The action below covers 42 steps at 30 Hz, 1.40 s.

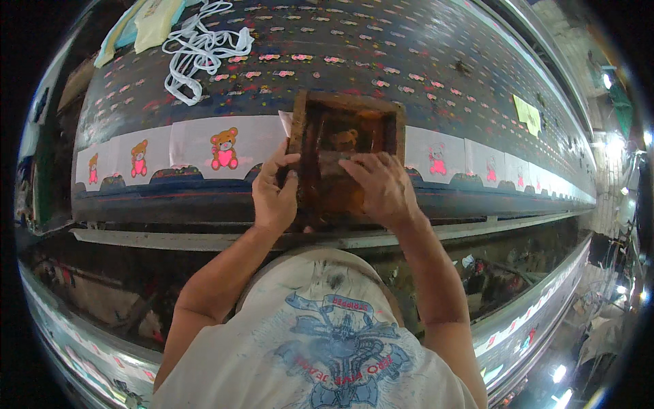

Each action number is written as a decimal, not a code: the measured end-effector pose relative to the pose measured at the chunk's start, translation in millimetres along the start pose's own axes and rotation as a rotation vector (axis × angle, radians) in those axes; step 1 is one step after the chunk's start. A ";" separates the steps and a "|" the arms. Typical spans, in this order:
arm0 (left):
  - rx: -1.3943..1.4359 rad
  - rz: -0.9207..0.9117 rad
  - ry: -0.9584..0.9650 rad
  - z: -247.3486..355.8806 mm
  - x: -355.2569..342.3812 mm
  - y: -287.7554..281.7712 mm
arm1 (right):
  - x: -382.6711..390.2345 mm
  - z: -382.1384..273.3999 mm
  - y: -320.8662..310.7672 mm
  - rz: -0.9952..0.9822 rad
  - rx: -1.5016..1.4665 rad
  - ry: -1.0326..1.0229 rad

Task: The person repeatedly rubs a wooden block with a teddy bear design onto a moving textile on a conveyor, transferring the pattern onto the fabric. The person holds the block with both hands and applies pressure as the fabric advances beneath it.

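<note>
A wooden screen frame (pixel 396 123), stained brown with a dim bear design (pixel 343 139) in its mesh, stands on the long dark printing table (pixel 477 109). My left hand (pixel 275 194) grips the frame's left edge beside a small white flap. My right hand (pixel 385 187) is inside the frame, its fingers curled over a narrow bar (pixel 330 158) lying crosswise. White fabric pieces line the front of the table: those at left show brown bears with pink hearts (pixel 223 148), those at right mostly pink, fainter bears (pixel 437 158).
A tangle of white cord (pixel 192 87) and yellow and light blue cloths (pixel 148 27) lie at the back left. A yellow piece (pixel 528 116) is at the right. A metal rail (pixel 150 238) runs along the front edge. Another long table (pixel 504 334) with printed pieces lies lower down.
</note>
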State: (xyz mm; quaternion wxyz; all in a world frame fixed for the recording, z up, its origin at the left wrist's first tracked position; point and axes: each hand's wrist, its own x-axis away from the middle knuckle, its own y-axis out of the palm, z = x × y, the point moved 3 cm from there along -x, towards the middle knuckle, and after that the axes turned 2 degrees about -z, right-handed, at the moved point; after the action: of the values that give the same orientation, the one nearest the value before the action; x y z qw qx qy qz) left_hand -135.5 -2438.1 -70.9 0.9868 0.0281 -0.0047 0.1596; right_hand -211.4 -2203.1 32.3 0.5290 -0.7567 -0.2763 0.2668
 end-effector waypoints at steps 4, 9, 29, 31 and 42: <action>-0.011 -0.009 -0.018 4.6 -1.0 1.8 | 30.4 -26.7 0.0 -0.062 -0.001 0.032; -0.348 -0.028 0.036 15.6 1.5 1.3 | 51.7 -41.4 -0.3 -0.090 -0.056 0.017; -0.073 0.009 0.224 13.8 11.3 141.5 | 205.3 118.3 -34.9 0.479 -0.744 0.472; -0.080 0.009 0.185 5.0 12.3 176.2 | 222.9 144.6 -41.2 0.507 -0.715 0.476; -0.048 0.048 0.018 -12.2 16.8 247.8 | 271.6 223.5 -72.7 0.401 -0.686 0.334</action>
State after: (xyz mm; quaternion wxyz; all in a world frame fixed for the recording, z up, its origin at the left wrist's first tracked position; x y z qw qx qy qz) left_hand -197.6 -2197.3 -69.4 0.9830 0.0031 -0.0005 0.1835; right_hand -185.3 -1846.0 4.4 0.2220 -0.9603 -0.1070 0.1310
